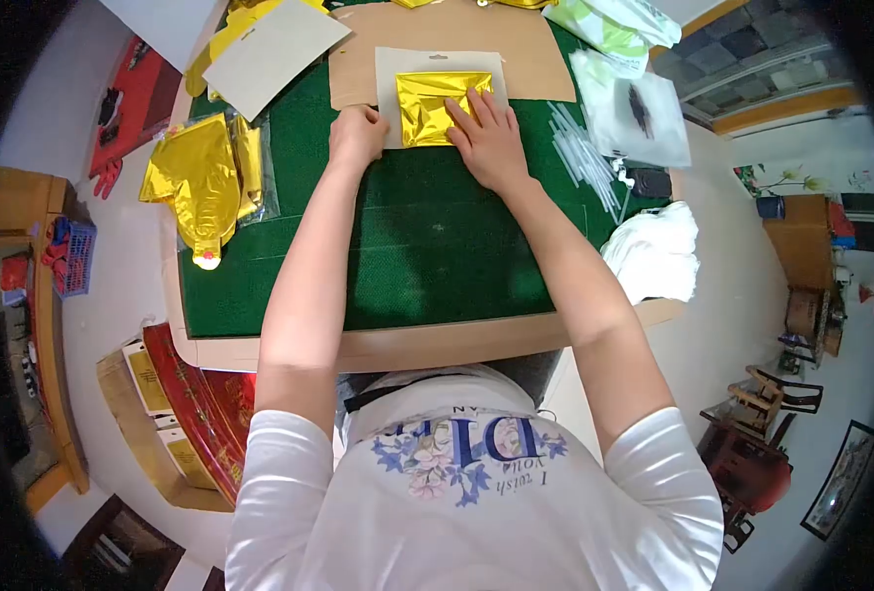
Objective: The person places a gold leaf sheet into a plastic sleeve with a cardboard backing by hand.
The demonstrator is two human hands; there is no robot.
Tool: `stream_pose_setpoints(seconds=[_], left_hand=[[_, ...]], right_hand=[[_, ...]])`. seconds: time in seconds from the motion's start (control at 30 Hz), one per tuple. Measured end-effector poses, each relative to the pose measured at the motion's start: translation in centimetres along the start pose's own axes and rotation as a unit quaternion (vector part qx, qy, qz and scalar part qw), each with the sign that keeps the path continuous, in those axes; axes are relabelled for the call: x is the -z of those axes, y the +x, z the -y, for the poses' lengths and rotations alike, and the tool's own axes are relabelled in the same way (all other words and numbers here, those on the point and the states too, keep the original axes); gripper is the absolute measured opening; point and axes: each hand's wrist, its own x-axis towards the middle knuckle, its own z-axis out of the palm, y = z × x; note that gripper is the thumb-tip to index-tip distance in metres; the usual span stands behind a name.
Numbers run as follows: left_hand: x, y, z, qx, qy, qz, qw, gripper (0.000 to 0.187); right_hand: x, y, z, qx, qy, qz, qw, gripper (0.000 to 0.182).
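Observation:
A folded gold foil balloon lies on a grey-beige backing card with a hanger slot at its top. My right hand rests on the foil's right part, fingers spread and flat. At the card's lower left corner is my left hand, its fingers curled closed against the card's edge. Whether the fingers pinch the card itself is partly hidden. Beneath the card's upper part is a sheet of brown cardboard on the green table mat.
To the left lie gold foil balloons and a loose grey card. On the right are several clear straws, a clear plastic bag, a green-and-white bag, a small black object and white cloth.

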Motion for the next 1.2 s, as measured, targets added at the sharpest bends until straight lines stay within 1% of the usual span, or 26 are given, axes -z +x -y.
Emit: stream_pose_setpoints(seconds=[0.03,0.1,0.2,0.23,0.27,0.33,0.43,0.53,0.57,0.6,0.63,0.67,0.7,0.73,0.8,0.83,0.9,0.93,1.0,1.07,1.13,1.2], left_hand=[[-0.3,0.2,0.5,0.001,-0.002,0.000,1.000,0.020],[-0.7,0.2,1.3,-0.092,0.028,-0.033,0.995,0.022],[-0.6,-1.8,1.6,-0.113,0.049,-0.036,0.992,0.022],[-0.6,-2.4,2.1,-0.113,0.050,-0.017,0.992,0.023],[-0.7,-3.1,2.6,-0.113,0.049,-0.017,0.992,0.023],[-0.8,-5.3,3.7,-0.124,0.027,0.002,0.992,0.022],[-1.0,-9.9,5.4,-0.160,-0.005,-0.002,0.987,0.021],[-0.8,-13.2,5.6,-0.147,-0.020,-0.021,0.989,0.019],[-0.4,-14.2,4.7,-0.088,0.028,-0.013,0.996,0.019],[-0.8,-14.6,4.2,-0.089,0.029,-0.012,0.996,0.019],[-1.2,-14.9,3.8,-0.193,0.059,-0.113,0.973,0.022],[-1.5,-15.1,3.6,-0.293,0.086,-0.212,0.928,0.026],[-1.7,-14.6,3.5,-0.315,0.145,-0.083,0.934,0.033],[-3.1,-14.5,3.9,-0.433,0.193,-0.135,0.870,0.037],[-5.0,-14.1,3.9,-0.454,0.244,-0.079,0.853,0.044],[-5.4,-13.6,4.2,-0.455,0.245,-0.079,0.853,0.044],[-6.1,-12.7,4.5,-0.450,0.287,-0.061,0.844,0.049],[-6.2,-12.6,4.5,-0.451,0.286,-0.058,0.843,0.049],[-6.1,-12.5,4.5,-0.454,0.306,-0.064,0.835,0.051],[-6.1,-12.6,4.4,-0.451,0.310,-0.062,0.835,0.052],[-6.0,-12.6,4.3,-0.449,0.313,-0.063,0.835,0.052],[-6.1,-12.5,4.3,-0.447,0.315,-0.062,0.835,0.052]], right_hand=[[0.1,-0.2,0.1,-0.002,-0.001,0.004,1.000,0.047],[0.4,-0.8,0.3,-0.005,-0.006,0.008,1.000,0.047],[1.0,-2.7,1.1,-0.014,-0.003,0.015,1.000,0.047],[1.3,-3.6,1.4,-0.019,0.003,0.017,1.000,0.047],[1.7,-4.6,1.8,-0.019,0.003,0.017,1.000,0.047],[2.8,-6.8,2.8,-0.024,0.019,0.020,0.999,0.047],[4.9,-10.1,4.6,-0.032,0.027,0.048,0.998,0.048],[6.0,-12.3,5.7,-0.049,0.029,0.078,0.995,0.048],[5.9,-12.6,5.8,-0.049,0.035,0.073,0.995,0.048],[5.9,-12.8,5.8,-0.049,0.040,0.067,0.996,0.048],[5.9,-12.9,5.9,-0.051,0.041,0.067,0.996,0.048],[5.8,-12.8,5.9,-0.052,0.041,0.070,0.995,0.049],[5.8,-12.8,5.9,-0.052,0.041,0.073,0.995,0.049],[5.9,-12.7,5.9,-0.054,0.041,0.073,0.995,0.049],[6.2,-12.6,5.9,-0.046,0.038,0.064,0.996,0.048],[6.3,-12.3,5.8,-0.046,0.039,0.064,0.996,0.048],[6.6,-11.6,4.7,-0.033,0.107,0.017,0.994,0.039],[6.8,-11.0,3.8,-0.035,0.107,0.019,0.993,0.039],[6.7,-8.9,1.5,-0.122,0.269,-0.067,0.953,0.027],[7.1,-6.5,0.1,-0.186,0.310,-0.046,0.931,0.020],[6.4,-4.9,-1.4,-0.191,0.314,-0.040,0.929,0.018],[6.5,-3.8,-2.4,-0.163,0.251,0.066,0.952,0.015]])
